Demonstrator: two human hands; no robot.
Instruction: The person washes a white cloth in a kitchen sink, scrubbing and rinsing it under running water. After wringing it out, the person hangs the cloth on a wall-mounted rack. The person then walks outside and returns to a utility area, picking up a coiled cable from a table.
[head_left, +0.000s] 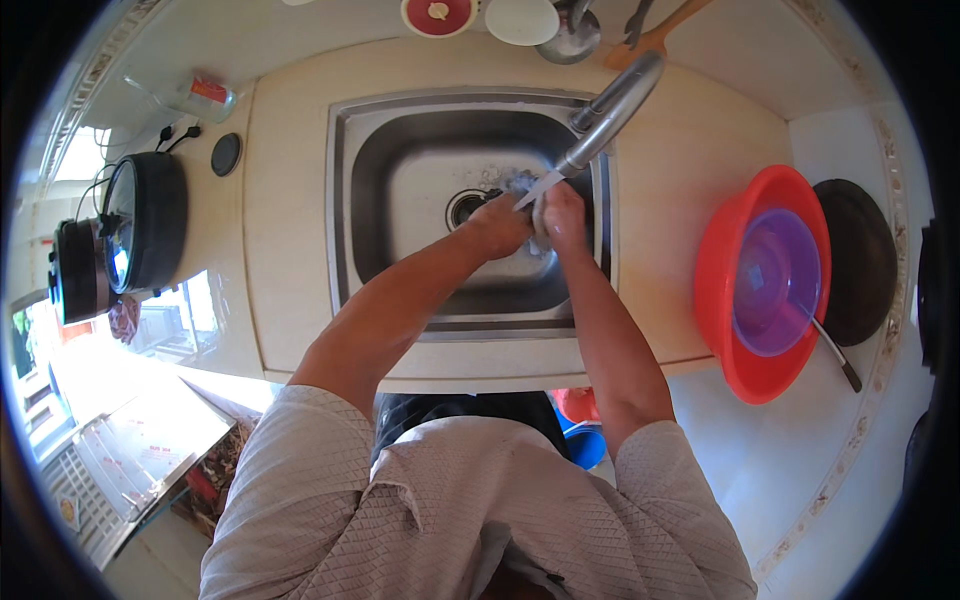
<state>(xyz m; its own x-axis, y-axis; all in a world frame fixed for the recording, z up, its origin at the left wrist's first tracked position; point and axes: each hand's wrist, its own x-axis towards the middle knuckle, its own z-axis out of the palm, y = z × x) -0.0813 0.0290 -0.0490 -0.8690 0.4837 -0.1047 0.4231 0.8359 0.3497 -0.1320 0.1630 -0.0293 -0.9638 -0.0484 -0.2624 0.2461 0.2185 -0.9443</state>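
Both hands are inside a stainless steel sink (420, 180), at its right half. Water (537, 190) runs from the curved metal faucet (611, 116) down between them. My left hand (504, 225) is beside the drain (466, 208), its fingers bent and mostly hidden. My right hand (564, 214) has its fingers curled around a pale, wet, cloth-like item (539, 225), which lies between the two hands. Whether my left hand also grips it cannot be told. Some suds or splashes show around the hands.
A red plastic basin (709, 277) with a purple bowl (776, 281) inside stands right of the sink, by a dark round pan (859, 262). A black electric cooker (161, 221), a dark round lid (226, 154) and a glass jar (217, 103) are at left. Utensils hang behind the faucet.
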